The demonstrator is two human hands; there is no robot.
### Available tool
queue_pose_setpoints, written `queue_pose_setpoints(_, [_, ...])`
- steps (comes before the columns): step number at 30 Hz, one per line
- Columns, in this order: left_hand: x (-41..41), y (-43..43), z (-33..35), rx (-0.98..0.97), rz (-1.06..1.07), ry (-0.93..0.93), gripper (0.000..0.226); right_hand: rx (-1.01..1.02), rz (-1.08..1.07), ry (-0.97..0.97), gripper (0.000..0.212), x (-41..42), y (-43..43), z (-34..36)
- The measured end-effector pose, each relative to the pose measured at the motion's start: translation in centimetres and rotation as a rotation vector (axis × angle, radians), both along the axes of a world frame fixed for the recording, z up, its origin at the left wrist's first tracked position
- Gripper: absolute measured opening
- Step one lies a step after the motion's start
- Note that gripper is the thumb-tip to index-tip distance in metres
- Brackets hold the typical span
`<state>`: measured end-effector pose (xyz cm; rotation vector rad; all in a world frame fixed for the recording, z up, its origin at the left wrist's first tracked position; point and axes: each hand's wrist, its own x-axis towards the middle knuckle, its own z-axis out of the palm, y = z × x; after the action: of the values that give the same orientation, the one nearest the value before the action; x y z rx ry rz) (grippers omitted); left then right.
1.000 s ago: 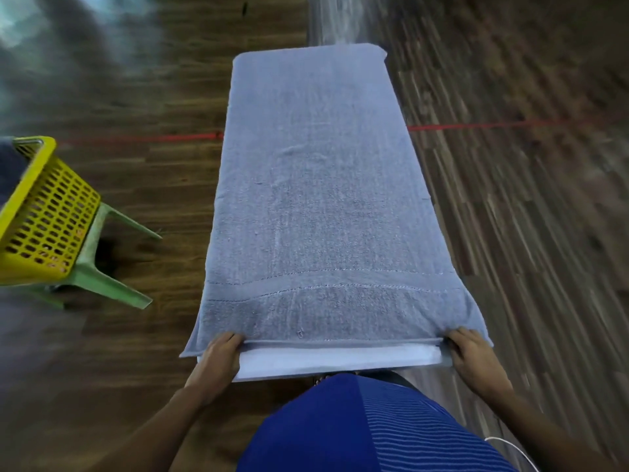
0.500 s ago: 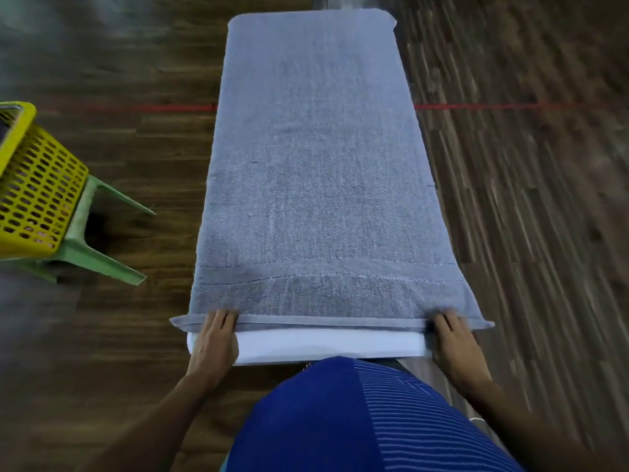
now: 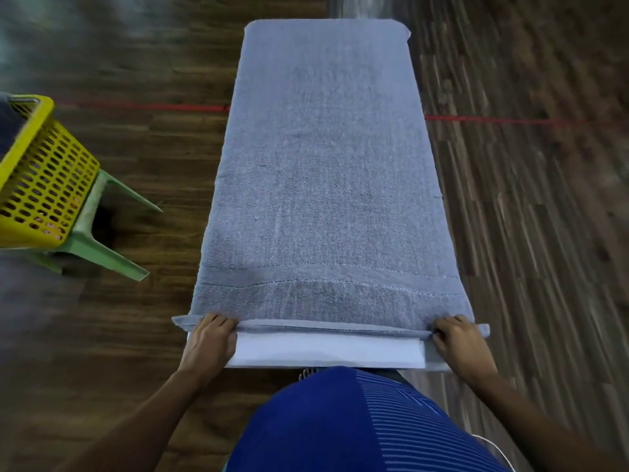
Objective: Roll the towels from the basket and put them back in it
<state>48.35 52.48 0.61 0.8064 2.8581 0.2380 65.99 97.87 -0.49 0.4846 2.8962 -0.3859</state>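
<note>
A long grey-blue towel lies spread flat along a narrow white table, covering all but its near edge. My left hand grips the towel's near hem at the left corner, and my right hand grips it at the right corner. The hem is turned over onto the towel in a thin first fold between my hands. The yellow perforated basket stands at the far left, with a dark towel just visible inside at the frame edge.
The basket rests on a green plastic stool on the dark wooden floor. A red line crosses the floor behind the table. My blue-shirted torso is against the table's near end.
Both hands have lifted the near hem off the table edge and folded it forward onto the towel, exposing more white tabletop.
</note>
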Motion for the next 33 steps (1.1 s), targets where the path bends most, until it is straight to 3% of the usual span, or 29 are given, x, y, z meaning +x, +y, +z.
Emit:
queue_pose_setpoints(3, [0.4,-0.2,0.4,0.038,0.031,-0.081,0.04,-0.043,-0.028,-0.055,0.026,0.3,0.1,0.3])
queue_pose_setpoints(7, [-0.5,0.1,0.3,-0.03,0.11,-0.121,0.036,-0.036,-0.087,-0.157,0.009,-0.4,-0.1,0.9])
queue_pose_setpoints(10, [-1.2,0.8,-0.2,-0.118,0.177,-0.069,0.025,0.045,-0.123,-0.018,0.009,-0.4,-0.1,0.1])
queue_pose_setpoints(13, [-1.1,1.5,-0.8,-0.088,0.201,0.005,0.019,-0.06,-0.134,0.134,0.01,-0.1,-0.5,-0.2])
queue_pose_setpoints(17, [0.3,1.5,-1.5,0.071,0.183,-0.049,0.026,-0.105,-0.079,0.135,0.021,1.4,-2.0,-0.6])
queue_pose_setpoints(22, [1.7,0.2,-1.3,0.039,0.05,-0.076,0.043,-0.074,-0.024,0.142,0.03,2.5,-2.0,-1.1])
queue_pose_setpoints(26, [0.5,0.5,-0.5,0.026,0.091,-0.05,0.033,-0.064,-0.039,0.111,0.024,0.5,-1.1,-0.3])
queue_pose_setpoints(30, [-0.3,1.3,0.2,-0.091,0.113,-0.098,0.041,-0.043,-0.024,0.023,0.028,-0.6,-0.6,0.8])
queue_pose_setpoints(33, [-1.2,2.0,0.4,-0.076,0.214,-0.153,0.023,-0.042,-0.105,-0.006,0.032,-1.4,0.3,0.3])
